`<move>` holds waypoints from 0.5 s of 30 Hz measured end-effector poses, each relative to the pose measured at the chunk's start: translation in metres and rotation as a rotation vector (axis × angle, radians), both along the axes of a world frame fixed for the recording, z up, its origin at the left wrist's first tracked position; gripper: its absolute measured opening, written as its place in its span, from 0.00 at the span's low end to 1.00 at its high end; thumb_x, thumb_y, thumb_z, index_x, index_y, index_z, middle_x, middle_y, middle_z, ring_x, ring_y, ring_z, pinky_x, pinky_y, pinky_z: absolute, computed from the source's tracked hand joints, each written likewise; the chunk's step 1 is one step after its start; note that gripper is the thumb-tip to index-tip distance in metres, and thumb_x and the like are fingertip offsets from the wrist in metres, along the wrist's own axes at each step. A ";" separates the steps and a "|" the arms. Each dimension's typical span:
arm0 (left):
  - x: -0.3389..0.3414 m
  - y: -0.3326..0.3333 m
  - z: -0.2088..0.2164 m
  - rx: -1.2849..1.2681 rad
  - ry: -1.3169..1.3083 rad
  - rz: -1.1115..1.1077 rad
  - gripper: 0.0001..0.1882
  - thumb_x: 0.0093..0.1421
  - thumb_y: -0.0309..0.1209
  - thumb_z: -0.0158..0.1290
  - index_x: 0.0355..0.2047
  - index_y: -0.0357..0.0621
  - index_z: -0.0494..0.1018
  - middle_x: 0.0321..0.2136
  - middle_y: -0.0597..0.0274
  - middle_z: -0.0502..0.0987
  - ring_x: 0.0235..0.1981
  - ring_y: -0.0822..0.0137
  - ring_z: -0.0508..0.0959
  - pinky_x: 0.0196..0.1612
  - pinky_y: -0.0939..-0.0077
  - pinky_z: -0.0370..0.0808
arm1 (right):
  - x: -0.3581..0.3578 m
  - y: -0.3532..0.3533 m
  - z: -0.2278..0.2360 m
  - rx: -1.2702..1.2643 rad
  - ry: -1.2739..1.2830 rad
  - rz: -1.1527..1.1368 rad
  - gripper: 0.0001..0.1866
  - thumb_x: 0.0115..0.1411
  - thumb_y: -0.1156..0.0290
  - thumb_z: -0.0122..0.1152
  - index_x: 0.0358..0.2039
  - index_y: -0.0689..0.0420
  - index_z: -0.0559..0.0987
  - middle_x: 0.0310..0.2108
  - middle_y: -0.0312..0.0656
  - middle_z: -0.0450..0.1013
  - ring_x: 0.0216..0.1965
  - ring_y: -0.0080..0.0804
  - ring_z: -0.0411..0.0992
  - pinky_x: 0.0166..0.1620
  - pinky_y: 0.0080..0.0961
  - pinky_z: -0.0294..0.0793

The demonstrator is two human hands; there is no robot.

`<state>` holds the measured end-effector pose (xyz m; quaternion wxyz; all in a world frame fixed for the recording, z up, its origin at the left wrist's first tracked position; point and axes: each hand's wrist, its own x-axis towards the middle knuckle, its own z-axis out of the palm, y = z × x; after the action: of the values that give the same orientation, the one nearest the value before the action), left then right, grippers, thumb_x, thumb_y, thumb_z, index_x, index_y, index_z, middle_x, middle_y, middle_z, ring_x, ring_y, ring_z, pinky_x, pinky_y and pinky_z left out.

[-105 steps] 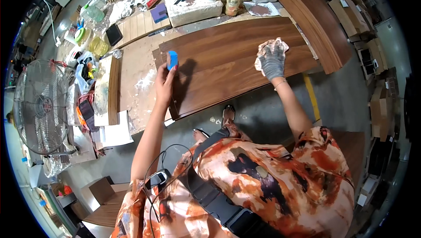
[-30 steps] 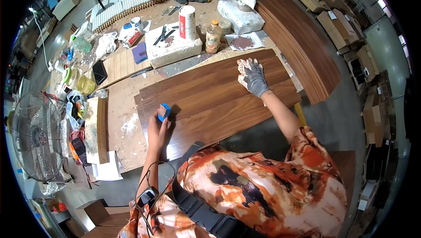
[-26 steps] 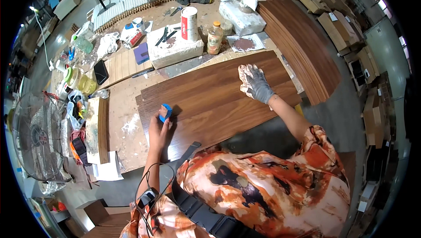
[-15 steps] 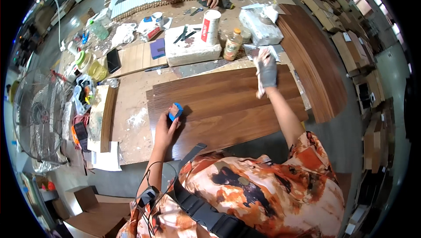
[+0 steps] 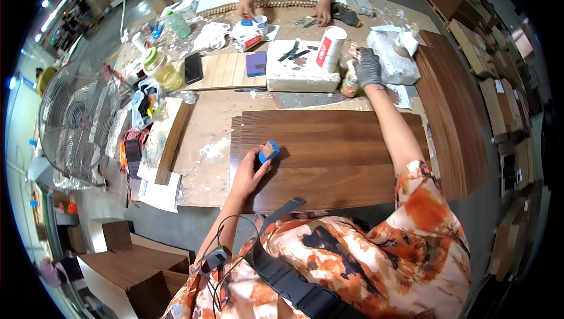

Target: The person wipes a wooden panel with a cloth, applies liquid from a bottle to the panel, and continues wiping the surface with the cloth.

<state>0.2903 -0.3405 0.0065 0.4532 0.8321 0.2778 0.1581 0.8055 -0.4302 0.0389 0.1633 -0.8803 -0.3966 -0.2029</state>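
My left hand (image 5: 254, 167) rests over the left part of a dark brown wood-grain board (image 5: 329, 160), its fingers closed round a small blue ring-shaped thing (image 5: 269, 151) with something brown at its middle. Past the board's far edge, my right hand (image 5: 368, 67) wears a grey glove and closes at the upper part of a clear plastic bottle (image 5: 349, 86). Fingers hide the bottle's top. A pale crumpled cloth (image 5: 353, 50) shows at the fingertips. Left of the bottle, a white block (image 5: 302, 75) carries a white canister (image 5: 331, 47) and dark tools (image 5: 292, 51).
Stacked brown boards (image 5: 449, 113) line the right side. On the left stand a fan (image 5: 79, 122), a yellow-liquid jar (image 5: 163, 69) and a wood strip (image 5: 171, 140). A phone (image 5: 192, 68) lies nearby. Across the table, a person's hands (image 5: 322, 12) work beside white strips.
My right hand has moved from the board's far right part to the bottle. My left hand still holds the blue thing over the board. The whole view has shifted.
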 end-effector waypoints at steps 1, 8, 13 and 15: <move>0.000 0.001 0.002 0.002 -0.021 -0.005 0.26 0.63 0.38 0.61 0.57 0.38 0.69 0.53 0.40 0.77 0.53 0.44 0.78 0.55 0.61 0.74 | 0.008 0.002 -0.002 -0.075 -0.001 -0.010 0.21 0.59 0.59 0.59 0.49 0.57 0.76 0.46 0.56 0.73 0.49 0.56 0.72 0.53 0.47 0.72; 0.014 0.001 0.003 0.050 -0.150 -0.115 0.30 0.64 0.43 0.58 0.60 0.37 0.67 0.54 0.40 0.75 0.55 0.43 0.76 0.58 0.58 0.72 | 0.087 -0.065 -0.021 -0.111 -0.086 -0.100 0.30 0.62 0.52 0.56 0.57 0.60 0.73 0.54 0.62 0.72 0.53 0.59 0.72 0.58 0.49 0.71; -0.012 0.002 0.008 0.042 -0.067 -0.038 0.29 0.65 0.43 0.58 0.59 0.38 0.66 0.53 0.39 0.75 0.54 0.42 0.76 0.56 0.58 0.73 | -0.005 -0.012 0.028 -0.252 0.181 -0.207 0.39 0.60 0.46 0.61 0.64 0.59 0.68 0.61 0.62 0.67 0.62 0.56 0.67 0.62 0.44 0.69; -0.004 0.002 0.006 0.048 -0.082 -0.058 0.29 0.65 0.43 0.58 0.59 0.39 0.66 0.52 0.40 0.76 0.53 0.41 0.76 0.55 0.58 0.73 | 0.025 -0.036 0.004 -0.160 0.065 -0.218 0.40 0.59 0.47 0.63 0.64 0.59 0.68 0.57 0.61 0.70 0.59 0.57 0.69 0.60 0.45 0.71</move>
<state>0.2863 -0.3381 0.0129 0.4486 0.8432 0.2309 0.1857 0.8307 -0.4663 0.0432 0.0822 -0.9345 -0.3080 -0.1585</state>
